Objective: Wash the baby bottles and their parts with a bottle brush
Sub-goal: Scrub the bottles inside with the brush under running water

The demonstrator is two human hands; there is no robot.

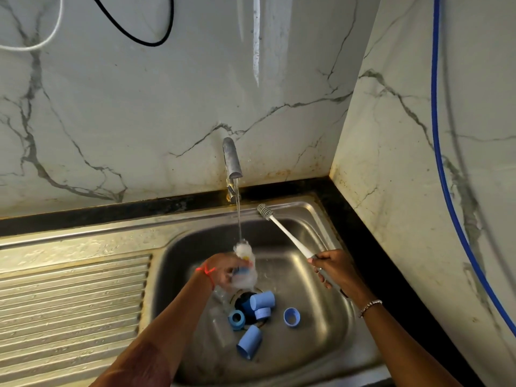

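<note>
One baby bottle [245, 265], foamy, gripped in the curled fingers of the left hand [223, 270], under the stream from one tap [232, 160] and above the drain of the sink [321, 325]. One bottle brush [284, 233], handle clasped by the fingers of the right hand [333, 268], bristle head raised near the back rim, apart from the bottle. Down in the basin: two blue caps [262, 300] on their sides, two blue rings [291, 317], one smaller blue piece [263, 313], all crowding the drain. One blue hose [435, 135] down the right wall.
</note>
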